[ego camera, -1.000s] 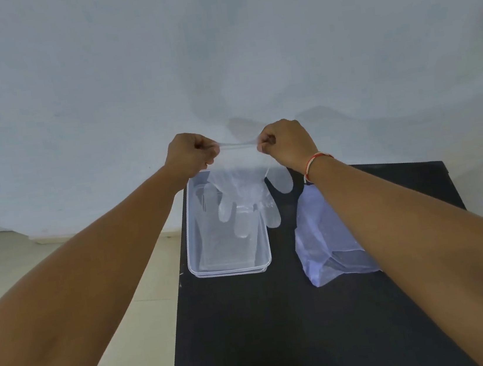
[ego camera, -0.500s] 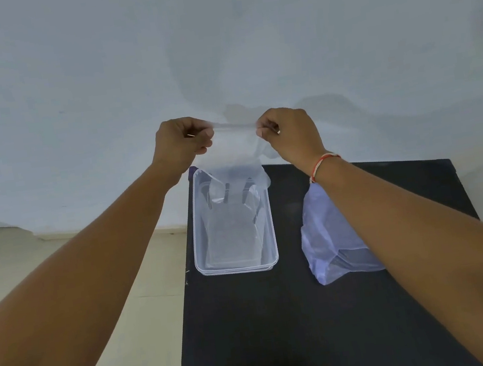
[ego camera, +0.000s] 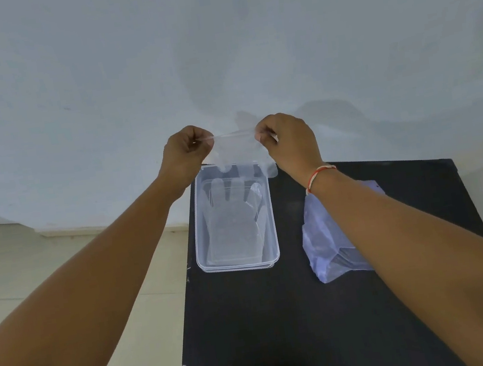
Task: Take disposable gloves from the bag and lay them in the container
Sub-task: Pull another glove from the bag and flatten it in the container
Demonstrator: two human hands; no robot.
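A clear disposable glove (ego camera: 234, 150) hangs stretched by its cuff between my two hands, above the far end of the container. My left hand (ego camera: 185, 151) pinches the cuff's left corner and my right hand (ego camera: 286, 140) pinches the right corner. Its fingers dangle down toward the far rim. The clear rectangular plastic container (ego camera: 239, 266) stands on the black table, with another clear glove (ego camera: 232, 214) lying flat inside, fingers pointing away from me. The pale bluish plastic bag (ego camera: 331, 247) lies to the container's right, partly hidden by my right forearm.
The black table (ego camera: 282, 315) is narrow; its left edge runs just beside the container, with tiled floor (ego camera: 46, 270) below. A pale wall (ego camera: 216, 48) rises right behind the table's far edge.
Both hands have carried the stretched glove farther back and higher, from over the container's middle to over its far rim. A glove lying flat inside the container has come into view.
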